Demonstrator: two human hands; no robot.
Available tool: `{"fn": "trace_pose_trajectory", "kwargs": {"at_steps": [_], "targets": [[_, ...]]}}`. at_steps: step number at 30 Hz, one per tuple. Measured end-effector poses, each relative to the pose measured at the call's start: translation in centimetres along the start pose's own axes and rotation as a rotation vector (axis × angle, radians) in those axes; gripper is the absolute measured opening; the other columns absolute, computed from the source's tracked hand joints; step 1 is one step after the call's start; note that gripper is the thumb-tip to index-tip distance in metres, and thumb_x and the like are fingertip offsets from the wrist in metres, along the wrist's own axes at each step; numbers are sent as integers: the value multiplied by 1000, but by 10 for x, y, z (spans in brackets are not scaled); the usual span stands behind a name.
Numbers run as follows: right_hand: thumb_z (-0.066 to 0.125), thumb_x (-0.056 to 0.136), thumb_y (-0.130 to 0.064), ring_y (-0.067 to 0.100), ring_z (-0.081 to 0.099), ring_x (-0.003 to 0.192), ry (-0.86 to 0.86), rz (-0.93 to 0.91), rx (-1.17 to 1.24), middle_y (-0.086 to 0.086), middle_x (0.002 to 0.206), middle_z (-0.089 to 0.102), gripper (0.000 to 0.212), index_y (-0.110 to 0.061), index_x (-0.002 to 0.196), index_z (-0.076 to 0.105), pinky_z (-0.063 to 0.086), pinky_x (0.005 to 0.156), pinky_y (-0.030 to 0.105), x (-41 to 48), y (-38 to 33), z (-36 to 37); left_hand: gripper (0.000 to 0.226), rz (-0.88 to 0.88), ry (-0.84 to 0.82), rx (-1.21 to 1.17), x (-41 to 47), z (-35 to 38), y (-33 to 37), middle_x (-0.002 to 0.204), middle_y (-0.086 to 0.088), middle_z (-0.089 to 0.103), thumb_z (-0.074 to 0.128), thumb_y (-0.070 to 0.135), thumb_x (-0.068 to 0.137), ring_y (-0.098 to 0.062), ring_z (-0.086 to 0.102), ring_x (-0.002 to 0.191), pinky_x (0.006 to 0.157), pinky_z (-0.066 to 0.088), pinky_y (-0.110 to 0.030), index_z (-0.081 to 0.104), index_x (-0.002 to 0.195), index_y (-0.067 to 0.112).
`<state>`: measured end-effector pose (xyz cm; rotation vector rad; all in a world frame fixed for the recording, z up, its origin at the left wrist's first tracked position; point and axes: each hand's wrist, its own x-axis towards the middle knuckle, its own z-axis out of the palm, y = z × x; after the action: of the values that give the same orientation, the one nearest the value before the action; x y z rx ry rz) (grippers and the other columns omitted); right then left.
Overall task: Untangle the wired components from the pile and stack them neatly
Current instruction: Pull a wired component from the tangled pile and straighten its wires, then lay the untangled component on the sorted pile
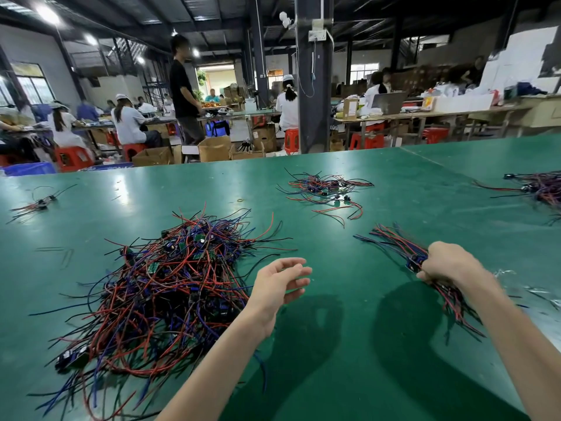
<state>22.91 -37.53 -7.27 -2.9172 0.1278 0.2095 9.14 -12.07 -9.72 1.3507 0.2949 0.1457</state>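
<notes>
Far left edge: small cluster (36, 205) of wired components, a few red/black leads, well apart from everything else on the green table (182, 186).

Left-centre: main tangled pile (170, 284). Red, blue and black wires with small green PCBs and black parts mixed in. It lies loose on the table and the strands splay out on all sides.

Left hand (279, 284): just right of the pile, near its edge strands. Fingers (296, 264) are spread and only slightly curved, thumb out, palm facing right. It holds nothing. The shadow on the table to its right suggests it's raised off the surface, but I can't tell whether the wrist brushes the wires.

Far centre: second heap (328, 189) of the same parts, flatter, with wires running roughly sideways. A rubber band (240, 200) lies on the table to the left of it.

Right hand (449, 262): fingers curled tight round a bundle (394, 241) of wired components, gripped at the board end. A small blue/black board (414, 262) shows at the fingertips. Leads fan out up-left from the fist onto the table, and more wires trail out under the wrist toward the near right. The hand and those wires are motion-blurred.

Far right edge: third heap (540, 186), partly cut off by the frame. Clear plastic film (516, 278) lies just right of the right forearm.
</notes>
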Motion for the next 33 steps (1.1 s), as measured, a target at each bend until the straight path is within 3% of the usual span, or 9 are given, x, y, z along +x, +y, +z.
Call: {"fn": "trace_pose_trajectory", "kwargs": {"at_steps": [3,5,8,12,17,21,25,29,33], "targets": [[74,76,-21,26,55,85,53,41,-86,5,84,55,25,-13,73,50,41,70,28,-9,-6,1,11,16,-5,40,-1,3,-2,80,2,73,56,6,92,-10,64,68,70,53,-23,65,97,10],[71,78,-23,27,58,96,123,40,-137,8,104,59,23,-15,95,58,42,73,28,-13,-13,6,14,90,28,115,-2,6,-4,77,0,72,55,0,91,-13,63,67,70,52,-23,64,91,11],[63,85,-22,31,56,111,211,-16,-148,15,125,43,46,-10,124,42,45,81,34,-16,-26,20,19,395,116,509,-4,8,-13,79,1,70,54,-1,90,-13,64,73,76,53,-25,64,88,15],[49,92,-25,31,41,125,190,-99,-271,13,131,37,42,-12,130,40,40,95,38,-18,-37,34,17,797,46,1043,-14,8,-21,92,2,70,51,9,90,-17,63,88,81,49,-31,66,98,13],[42,92,-23,33,35,128,139,-73,-318,14,135,33,42,-8,131,44,35,101,38,-16,-35,38,18,935,190,1066,-19,7,14,94,-1,71,54,9,89,-21,64,89,80,50,-34,69,99,12],[48,91,-32,32,38,125,202,-57,-298,15,134,31,46,-9,130,44,36,99,36,-20,-41,42,21,773,476,1037,2,-39,69,98,-3,72,52,9,92,-21,66,88,82,51,-29,69,103,13],[50,86,-28,29,44,116,371,-188,-310,13,128,34,42,-9,124,47,40,91,36,-28,-57,52,27,291,698,1346,32,-118,100,112,-10,66,49,11,91,-29,58,104,88,48,-35,63,113,14],[53,84,-26,26,46,112,374,-337,-295,11,125,37,35,-13,116,50,39,89,34,-37,-77,73,18,-54,647,1554,43,-160,96,103,-13,65,57,14,86,-32,59,94,79,51,-36,66,101,10],[48,83,-19,25,47,105,396,-432,-282,9,120,39,26,-15,109,51,37,83,33,-39,-88,84,13,-11,638,1540,45,-165,94,96,-12,67,62,9,83,-32,60,88,70,49,-34,70,94,11]]}}
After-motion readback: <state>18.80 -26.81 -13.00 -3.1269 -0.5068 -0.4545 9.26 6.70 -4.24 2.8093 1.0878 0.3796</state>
